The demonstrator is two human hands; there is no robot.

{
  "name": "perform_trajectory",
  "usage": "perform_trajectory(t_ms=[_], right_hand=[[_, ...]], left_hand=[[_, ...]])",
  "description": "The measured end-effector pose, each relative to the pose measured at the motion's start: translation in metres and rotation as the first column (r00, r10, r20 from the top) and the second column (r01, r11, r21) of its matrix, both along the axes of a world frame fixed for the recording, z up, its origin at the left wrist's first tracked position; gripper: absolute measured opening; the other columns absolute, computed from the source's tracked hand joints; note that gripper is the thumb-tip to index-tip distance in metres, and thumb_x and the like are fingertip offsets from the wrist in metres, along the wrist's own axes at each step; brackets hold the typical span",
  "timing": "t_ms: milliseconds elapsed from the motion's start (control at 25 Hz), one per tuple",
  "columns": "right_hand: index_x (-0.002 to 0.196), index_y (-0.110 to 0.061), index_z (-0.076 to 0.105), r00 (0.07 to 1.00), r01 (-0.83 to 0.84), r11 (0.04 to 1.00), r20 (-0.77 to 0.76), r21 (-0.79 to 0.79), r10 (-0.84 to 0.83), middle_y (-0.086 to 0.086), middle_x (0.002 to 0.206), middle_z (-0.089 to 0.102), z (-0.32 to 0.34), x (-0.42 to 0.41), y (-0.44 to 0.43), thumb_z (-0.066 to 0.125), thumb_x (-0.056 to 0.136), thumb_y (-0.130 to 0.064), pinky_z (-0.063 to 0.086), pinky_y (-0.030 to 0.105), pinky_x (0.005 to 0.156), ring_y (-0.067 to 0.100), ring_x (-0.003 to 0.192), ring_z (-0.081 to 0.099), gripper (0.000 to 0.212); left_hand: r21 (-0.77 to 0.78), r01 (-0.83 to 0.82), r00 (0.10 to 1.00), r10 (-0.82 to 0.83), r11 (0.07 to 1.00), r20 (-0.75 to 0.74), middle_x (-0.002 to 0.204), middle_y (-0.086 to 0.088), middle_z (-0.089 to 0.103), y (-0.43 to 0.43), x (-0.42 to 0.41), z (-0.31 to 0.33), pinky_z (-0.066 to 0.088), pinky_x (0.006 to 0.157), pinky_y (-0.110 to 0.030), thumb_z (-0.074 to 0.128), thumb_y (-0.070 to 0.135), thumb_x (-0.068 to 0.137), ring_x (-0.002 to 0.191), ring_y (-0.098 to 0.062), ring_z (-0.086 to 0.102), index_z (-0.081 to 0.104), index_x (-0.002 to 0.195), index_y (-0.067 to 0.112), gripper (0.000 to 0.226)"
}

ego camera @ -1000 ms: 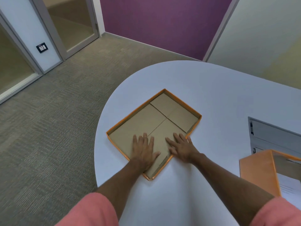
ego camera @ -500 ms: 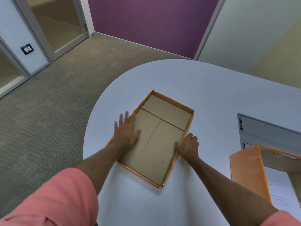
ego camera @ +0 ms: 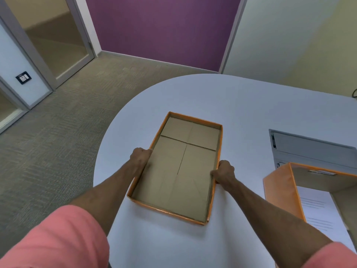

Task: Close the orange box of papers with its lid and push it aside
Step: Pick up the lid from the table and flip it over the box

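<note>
The orange lid [ego camera: 179, 171] lies upside down on the white table [ego camera: 241, 105], its brown cardboard inside facing up. My left hand [ego camera: 140, 158] grips its left rim and my right hand [ego camera: 224, 173] grips its right rim, fingers curled over the edges. The orange box [ego camera: 280, 190] stands open at the right edge of the view, with white printed papers [ego camera: 316, 211] inside it.
A grey tray or folder [ego camera: 309, 149] lies behind the orange box at the right. The table's rounded edge runs along the left, with carpeted floor beyond. Glass doors and a purple wall stand at the back.
The lid has turned from a diagonal lie to nearly straight in front of me. My hands went from lying flat on it to gripping its two long sides.
</note>
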State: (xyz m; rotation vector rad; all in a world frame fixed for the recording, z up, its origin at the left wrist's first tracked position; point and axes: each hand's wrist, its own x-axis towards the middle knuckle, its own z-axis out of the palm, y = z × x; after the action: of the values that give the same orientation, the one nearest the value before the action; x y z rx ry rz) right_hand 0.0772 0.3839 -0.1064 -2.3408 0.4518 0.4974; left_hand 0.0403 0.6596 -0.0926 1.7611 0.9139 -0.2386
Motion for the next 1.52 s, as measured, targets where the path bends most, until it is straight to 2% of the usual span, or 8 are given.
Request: perform_trajectory(t_ms=[360, 600, 760, 880, 1000, 1240, 1400, 1520], right_hand=[[0.096, 0.005, 0.065, 0.977, 0.042, 0.987, 0.2, 0.153, -0.073, 0.021, 0.089, 0.069, 0.101, 0.024, -0.108, 0.058, 0.084, 0.007, 0.061, 0.051, 0.076, 0.032, 0.076, 0.066, 0.014], [0.083, -0.003, 0.069, 0.956, 0.027, 0.988, 0.286, 0.149, -0.069, 0.007, 0.074, 0.066, 0.166, 0.022, -0.214, 0.068, 0.083, 0.0, 0.057, 0.031, 0.062, 0.022, 0.064, 0.063, 0.003], [0.095, -0.005, 0.069, 0.95, 0.06, 0.974, 0.287, 0.217, -0.123, 0.005, 0.073, 0.066, 0.184, -0.004, -0.294, 0.064, 0.086, 0.001, 0.057, 0.032, 0.059, 0.022, 0.065, 0.065, 0.012], [0.105, -0.001, 0.068, 0.959, 0.097, 0.946, 0.223, 0.31, -0.172, 0.015, 0.093, 0.069, 0.182, -0.024, -0.343, 0.06, 0.089, 0.003, 0.06, 0.042, 0.077, 0.03, 0.084, 0.067, 0.019], [0.105, 0.005, 0.065, 0.97, 0.147, 0.931, 0.137, 0.334, -0.203, 0.02, 0.095, 0.066, 0.176, -0.049, -0.39, 0.056, 0.092, 0.004, 0.058, 0.039, 0.066, 0.027, 0.076, 0.064, 0.017], [0.091, 0.004, 0.062, 0.96, 0.218, 0.904, 0.084, 0.367, -0.266, 0.022, 0.094, 0.064, 0.161, -0.078, -0.427, 0.057, 0.091, 0.002, 0.059, 0.046, 0.077, 0.028, 0.077, 0.062, 0.006], [0.085, -0.009, 0.047, 0.916, 0.168, 0.981, 0.35, 0.101, -0.193, 0.009, 0.082, 0.048, 0.189, -0.082, -0.42, 0.054, 0.095, -0.026, 0.04, 0.031, 0.059, 0.024, 0.078, 0.049, 0.022], [0.097, -0.011, 0.061, 0.841, -0.012, 0.988, 0.536, 0.156, -0.075, 0.006, 0.09, 0.057, 0.238, -0.08, -0.397, 0.049, 0.096, -0.042, 0.042, 0.032, 0.068, 0.026, 0.092, 0.053, 0.033]], left_hand=[[-0.089, 0.199, 0.977, -0.19, 0.976, 0.101, 0.084, -0.004, 0.057, -0.083, 0.017, 0.095, 0.05, 0.072, -0.038, 0.057, -0.02, 0.081, 0.073, -0.018, 0.055, 0.05, 0.105, 0.014, 0.042], [-0.094, 0.319, 0.93, -0.291, 0.943, 0.226, 0.094, -0.008, 0.059, -0.174, 0.006, 0.153, 0.055, 0.073, -0.038, 0.052, -0.019, 0.083, 0.082, -0.022, 0.061, 0.05, 0.126, 0.004, 0.049], [-0.091, 0.367, 0.896, -0.326, 0.926, 0.3, 0.096, -0.01, 0.06, -0.251, -0.014, 0.175, 0.055, 0.074, -0.038, 0.051, -0.015, 0.085, 0.083, -0.021, 0.061, 0.051, 0.122, 0.004, 0.042], [-0.091, 0.372, 0.883, -0.321, 0.924, 0.341, 0.097, -0.011, 0.062, -0.298, -0.029, 0.18, 0.056, 0.072, -0.038, 0.051, -0.013, 0.085, 0.082, -0.024, 0.063, 0.055, 0.119, 0.002, 0.038], [-0.114, 0.342, 0.879, -0.274, 0.933, 0.391, 0.097, -0.017, 0.065, -0.347, -0.045, 0.183, 0.054, 0.084, -0.048, 0.051, -0.012, 0.084, 0.085, -0.031, 0.061, 0.061, 0.114, -0.001, 0.034], [-0.123, 0.225, 0.852, -0.134, 0.967, 0.505, 0.085, -0.01, 0.07, -0.411, -0.063, 0.213, 0.06, 0.056, -0.025, 0.058, 0.002, 0.085, 0.067, -0.017, 0.068, 0.07, 0.095, 0.007, 0.017], [-0.145, 0.219, 0.845, -0.113, 0.965, 0.523, 0.097, -0.016, 0.071, -0.444, -0.063, 0.242, 0.062, 0.075, -0.042, 0.068, 0.005, 0.081, 0.085, -0.028, 0.072, 0.069, 0.108, 0.004, 0.027], [-0.097, 0.272, 0.816, -0.177, 0.957, 0.55, 0.092, -0.01, 0.07, -0.471, -0.063, 0.259, 0.061, 0.078, -0.04, 0.074, 0.004, 0.074, 0.083, -0.024, 0.07, 0.067, 0.114, 0.005, 0.04]])
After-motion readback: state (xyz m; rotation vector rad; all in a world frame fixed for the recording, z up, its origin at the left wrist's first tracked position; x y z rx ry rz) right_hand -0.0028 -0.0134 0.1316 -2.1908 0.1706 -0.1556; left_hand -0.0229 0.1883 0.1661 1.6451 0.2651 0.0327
